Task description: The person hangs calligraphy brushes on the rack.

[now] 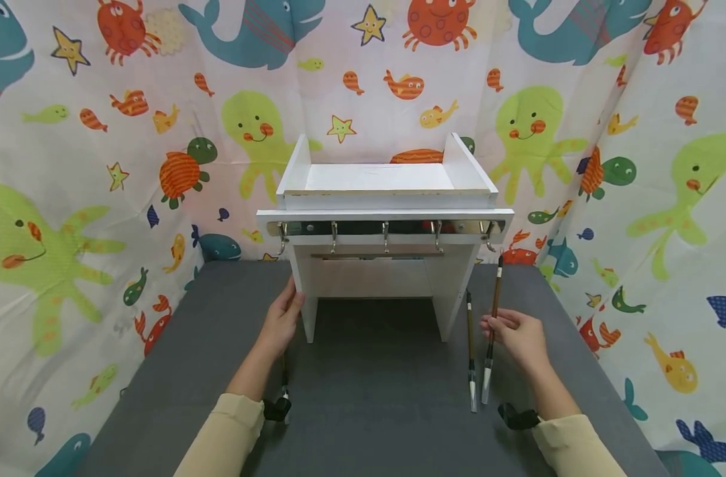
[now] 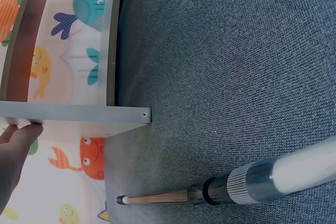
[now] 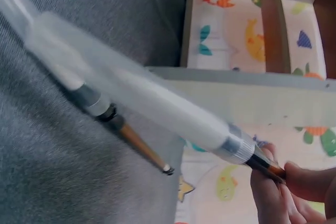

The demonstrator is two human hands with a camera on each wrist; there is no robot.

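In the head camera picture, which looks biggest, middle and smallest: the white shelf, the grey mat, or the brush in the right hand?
1. Grey mat: it spreads under everything.
2. White shelf.
3. Brush pinched by the right hand: thin, clearly smallest.
The mat lies nearer the camera, but it plainly looks largest.

the rack (image 1: 384,199) stood at the back of the desk (image 1: 375,371), hooks (image 1: 385,236) along its front. a brush (image 1: 471,351) lay right of it, another brush (image 1: 284,381) lay left, nearer the front.
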